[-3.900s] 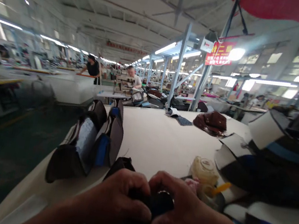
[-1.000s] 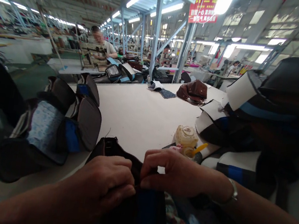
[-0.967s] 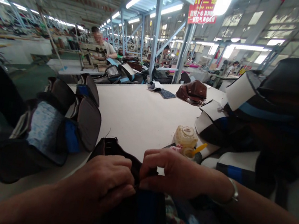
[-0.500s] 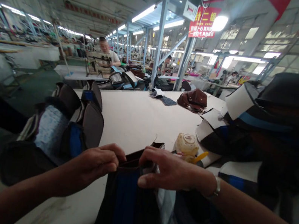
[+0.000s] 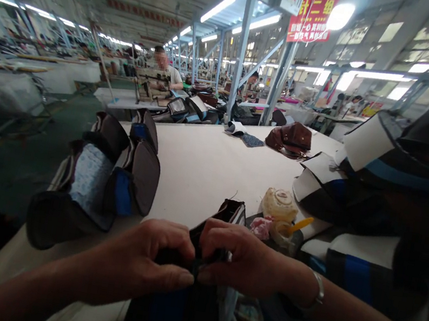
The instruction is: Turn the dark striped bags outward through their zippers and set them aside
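A dark bag piece with a blue stripe [image 5: 166, 319] stands in front of me at the table's near edge, its upper edge between my hands. My left hand [image 5: 166, 254] pinches that edge, thumb and curled fingers pressed together. Close beside it, my right hand [image 5: 229, 253], with a silver bracelet [image 5: 318, 292] on the wrist, grips the same edge with its thumb and bent fingers. The thumb tips almost meet. Behind my right hand rises a dark, open corner of the piece [image 5: 233, 207]. The exact spot under my fingers is hidden.
On the white table [image 5: 201, 164], several dark and blue bag pieces [image 5: 96, 179] stand at left. A yellowish container [image 5: 279, 204] and a pot with a yellow handle [image 5: 287, 233] are right of centre. A brown leather bag [image 5: 290, 139] lies behind; piled pieces [image 5: 381, 194] fill the right. A person [image 5: 165, 73] sits beyond.
My hands have come closer together, thumbs now nearly touching on the edge. The right hand's fingers have closed in from a looser curl. The view has shifted slightly.
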`<state>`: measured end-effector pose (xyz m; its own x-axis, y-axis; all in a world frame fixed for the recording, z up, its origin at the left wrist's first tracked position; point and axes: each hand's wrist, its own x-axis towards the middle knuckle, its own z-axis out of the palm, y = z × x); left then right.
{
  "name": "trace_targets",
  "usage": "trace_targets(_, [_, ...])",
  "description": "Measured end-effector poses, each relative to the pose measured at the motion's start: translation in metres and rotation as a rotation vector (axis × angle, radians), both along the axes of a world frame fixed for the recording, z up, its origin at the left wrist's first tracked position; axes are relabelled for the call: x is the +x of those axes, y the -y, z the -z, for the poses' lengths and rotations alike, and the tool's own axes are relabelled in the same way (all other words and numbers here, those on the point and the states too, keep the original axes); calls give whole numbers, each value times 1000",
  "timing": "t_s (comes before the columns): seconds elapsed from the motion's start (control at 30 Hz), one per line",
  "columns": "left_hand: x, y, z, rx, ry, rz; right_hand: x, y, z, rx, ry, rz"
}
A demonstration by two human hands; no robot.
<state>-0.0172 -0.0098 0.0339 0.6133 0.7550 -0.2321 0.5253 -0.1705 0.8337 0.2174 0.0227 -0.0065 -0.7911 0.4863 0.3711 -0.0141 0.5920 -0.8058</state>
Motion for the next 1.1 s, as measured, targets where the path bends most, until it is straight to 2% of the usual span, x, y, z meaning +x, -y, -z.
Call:
trace_targets(0.2, [6, -8, 6, -46, 17, 47, 8, 2, 11, -100, -5, 7])
trace_targets(0.37, [9, -9, 6, -50, 30, 97, 11, 5, 16, -39, -31, 81])
trace_targets(0.53, [12, -10, 6, -48, 49, 119, 11, 9, 11, -131, 8, 56])
trace_targets(0.7, [19, -9, 2, -69, 79, 93, 8, 14, 5, -178, 27, 135])
trace_targets(0.87, [18, -8, 0, -72, 23, 69, 7, 8, 8, -333, 9, 31])
trace_targets(0.97, [15, -5, 1, -35, -5, 80, 7, 5, 12, -361, 3, 0])
trace_targets(1.1, [15, 0, 4, 136, -138, 34, 3, 7, 19, -265, -28, 94])
